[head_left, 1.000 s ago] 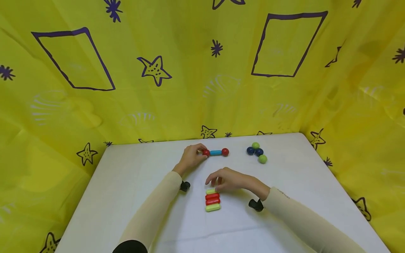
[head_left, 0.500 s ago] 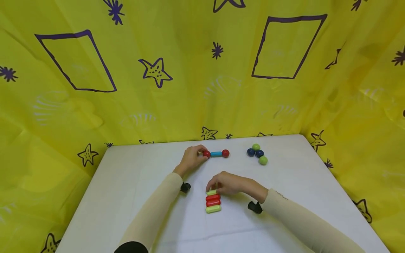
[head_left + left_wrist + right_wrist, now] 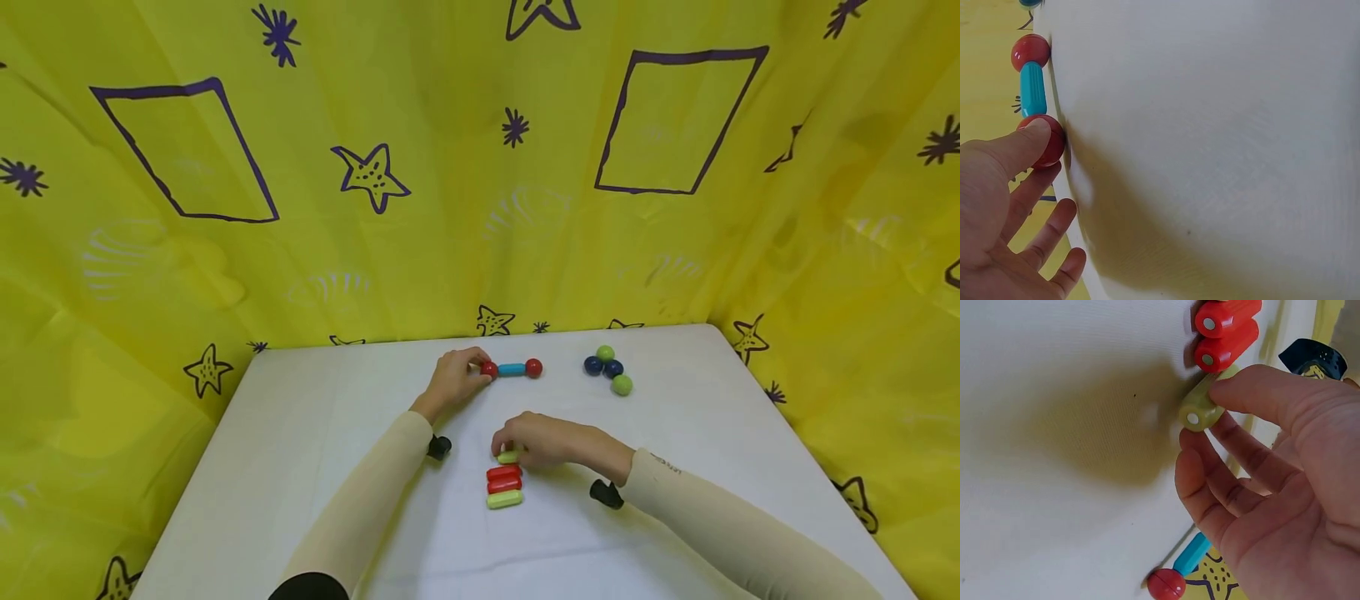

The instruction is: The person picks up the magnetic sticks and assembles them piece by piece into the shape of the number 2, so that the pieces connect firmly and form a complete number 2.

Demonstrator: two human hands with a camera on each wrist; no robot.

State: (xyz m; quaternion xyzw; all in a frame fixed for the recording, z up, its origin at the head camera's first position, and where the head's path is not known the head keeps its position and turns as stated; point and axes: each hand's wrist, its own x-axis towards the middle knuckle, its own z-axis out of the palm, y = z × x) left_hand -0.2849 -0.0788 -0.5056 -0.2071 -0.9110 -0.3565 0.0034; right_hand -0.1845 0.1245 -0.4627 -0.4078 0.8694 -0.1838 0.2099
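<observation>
My left hand (image 3: 452,380) pinches a red ball (image 3: 1052,142) at the near end of a small chain on the white table. A blue rod (image 3: 512,369) joins that ball to a second red ball (image 3: 533,367). My right hand (image 3: 546,439) pinches a light green rod (image 3: 1200,407) between thumb and fingers; a pale round disc shows at its end. Beside that rod, two red rods (image 3: 504,479) lie side by side, with another light green rod (image 3: 505,499) below them in the head view.
At the back right of the table (image 3: 675,467) is a group of two dark blue balls (image 3: 592,366) and two green balls (image 3: 622,385). A yellow curtain (image 3: 442,242) with purple drawings hangs behind and along the sides.
My right hand has come down onto the upper light green rod, closed its fingers on it and shifted it slightly right, away from the red rods. My left hand stays at the red ball.
</observation>
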